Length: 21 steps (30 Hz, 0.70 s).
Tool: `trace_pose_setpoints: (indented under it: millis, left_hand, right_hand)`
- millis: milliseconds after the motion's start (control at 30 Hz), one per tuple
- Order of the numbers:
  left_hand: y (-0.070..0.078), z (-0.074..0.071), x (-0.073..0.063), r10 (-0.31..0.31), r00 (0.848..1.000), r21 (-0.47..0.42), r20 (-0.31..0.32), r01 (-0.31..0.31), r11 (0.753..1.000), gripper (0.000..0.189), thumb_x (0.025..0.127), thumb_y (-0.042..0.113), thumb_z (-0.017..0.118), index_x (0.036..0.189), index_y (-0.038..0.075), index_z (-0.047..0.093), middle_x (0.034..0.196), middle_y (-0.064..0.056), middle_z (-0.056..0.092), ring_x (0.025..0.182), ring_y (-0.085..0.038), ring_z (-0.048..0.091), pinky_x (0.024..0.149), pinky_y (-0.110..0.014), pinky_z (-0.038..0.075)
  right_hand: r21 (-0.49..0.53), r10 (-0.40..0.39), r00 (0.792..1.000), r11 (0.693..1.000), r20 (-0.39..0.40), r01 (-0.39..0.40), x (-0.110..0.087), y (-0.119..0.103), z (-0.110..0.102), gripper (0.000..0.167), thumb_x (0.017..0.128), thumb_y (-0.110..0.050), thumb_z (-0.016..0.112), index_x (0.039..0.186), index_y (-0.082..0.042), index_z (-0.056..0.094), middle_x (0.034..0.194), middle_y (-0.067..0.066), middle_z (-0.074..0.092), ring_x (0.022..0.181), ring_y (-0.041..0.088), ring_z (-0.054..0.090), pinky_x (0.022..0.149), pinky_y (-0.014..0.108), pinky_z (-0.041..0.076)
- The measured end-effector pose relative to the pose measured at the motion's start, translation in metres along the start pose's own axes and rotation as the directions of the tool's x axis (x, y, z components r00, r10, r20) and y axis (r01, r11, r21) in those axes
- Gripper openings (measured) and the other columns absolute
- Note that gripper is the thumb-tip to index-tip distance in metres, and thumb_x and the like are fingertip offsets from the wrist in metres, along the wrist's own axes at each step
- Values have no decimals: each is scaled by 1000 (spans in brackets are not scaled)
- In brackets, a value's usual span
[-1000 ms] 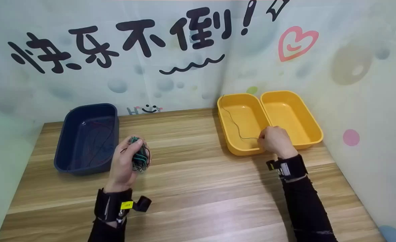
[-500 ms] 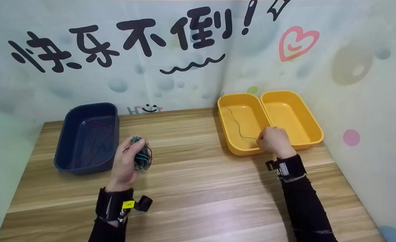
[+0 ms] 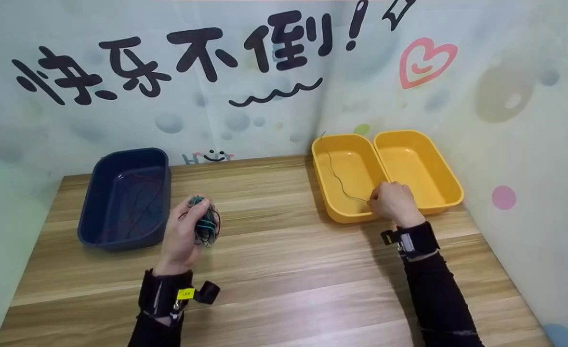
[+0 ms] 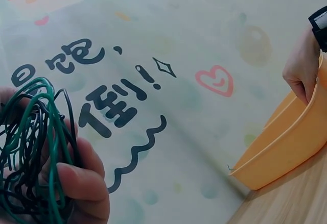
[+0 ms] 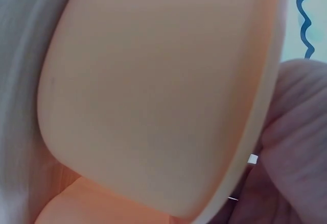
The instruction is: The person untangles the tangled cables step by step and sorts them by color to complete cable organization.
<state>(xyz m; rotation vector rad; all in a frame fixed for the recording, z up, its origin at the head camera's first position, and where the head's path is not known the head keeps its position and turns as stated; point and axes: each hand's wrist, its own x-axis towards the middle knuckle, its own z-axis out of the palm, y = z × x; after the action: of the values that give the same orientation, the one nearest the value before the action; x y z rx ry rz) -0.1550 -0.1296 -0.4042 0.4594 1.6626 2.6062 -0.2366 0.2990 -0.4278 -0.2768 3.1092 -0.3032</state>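
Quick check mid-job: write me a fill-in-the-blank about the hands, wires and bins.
The left hand holds black and ____ wires.
The two bins by the right hand are ____.
A single thin wire leads to the ____ hand.
The dark blue bin stands on the person's ____ side.

Missing words: green; yellow; right; left.

Softly lit in the head view, with pale glare on the wooden table [image 3: 308,303] and shadow beside the right sleeve [image 3: 440,299], but dimmer and blurred in the right wrist view.
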Motion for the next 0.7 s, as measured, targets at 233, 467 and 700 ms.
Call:
trace_pose_setpoints:
  millis: [233,467,700]
  left_hand:
    - [-2,2,1,-18,1000,1,-6,18,1000,19,102,20,48,87,11,54,69,2,59,57,-9,55,52,-20,45]
    - [-3,4,1,-51,997,6,-51,51,999,23,102,30,48,91,12,57,75,1,61,62,-10,59,56,-21,49]
    - [-5,8,1,-86,995,-9,-53,85,996,34,103,41,41,90,13,56,78,1,60,64,-11,57,56,-21,48]
  right_hand:
    - [-1,-12,1000,1000,-27,12,-1,-1,-1,19,86,-18,61,82,-7,76,75,12,72,73,35,66,71,50,48]
    - [18,-35,987,999,-160,38,-1,-7,-1,18,87,-17,65,90,-2,75,86,17,74,80,40,68,73,52,50]
    - [36,-101,955,993,-280,115,-4,-14,-4,17,88,-17,68,86,-2,74,80,14,73,71,37,68,65,49,50]
